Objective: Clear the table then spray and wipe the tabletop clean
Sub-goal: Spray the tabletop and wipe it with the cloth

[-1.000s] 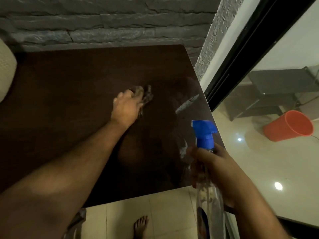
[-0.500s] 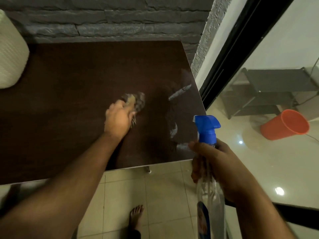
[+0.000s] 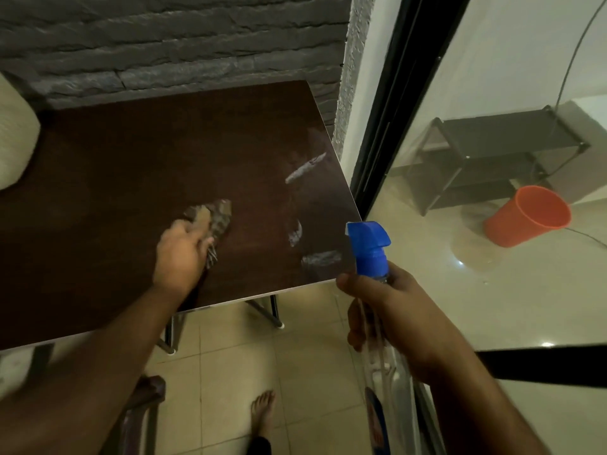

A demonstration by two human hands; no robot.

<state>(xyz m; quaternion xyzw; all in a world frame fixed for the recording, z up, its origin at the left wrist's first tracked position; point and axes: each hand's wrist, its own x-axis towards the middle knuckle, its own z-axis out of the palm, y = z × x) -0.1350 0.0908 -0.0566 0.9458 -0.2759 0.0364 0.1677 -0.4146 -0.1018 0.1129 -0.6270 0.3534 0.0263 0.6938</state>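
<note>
Nearest the camera, a bare foot [image 3: 262, 409] stands on the pale tiled floor [image 3: 230, 349] below the table's edge. Just above it on the right side, the right hand [image 3: 391, 310] is wrapped around the neck of a clear spray bottle [image 3: 381, 356], fingers curled round it just under the blue spray head [image 3: 369, 246]. The bottle hangs off the near right corner of the tabletop [image 3: 131, 165], over the floor, with its nozzle pointing left toward the dark wood.

Farther in, the left hand [image 3: 182, 257] rests on the tabletop with its fingers curled around a crumpled grey cloth [image 3: 218, 218], which is pressed to the surface near the middle of the right half. To the right of the cloth, three whitish wet streaks [image 3: 305, 169] lie on the wood, apart from each other, running toward the right edge.

At the far left, a cream ribbed object [image 3: 14, 139] sits at the tabletop's edge, cut off by the frame. Behind the tabletop stands a grey stone wall [image 3: 164, 37]. Beyond the glass door [image 3: 492, 93] on the right, an orange bucket [image 3: 528, 215] lies tilted on a shiny floor near a dark shelf rack [image 3: 499, 142].
</note>
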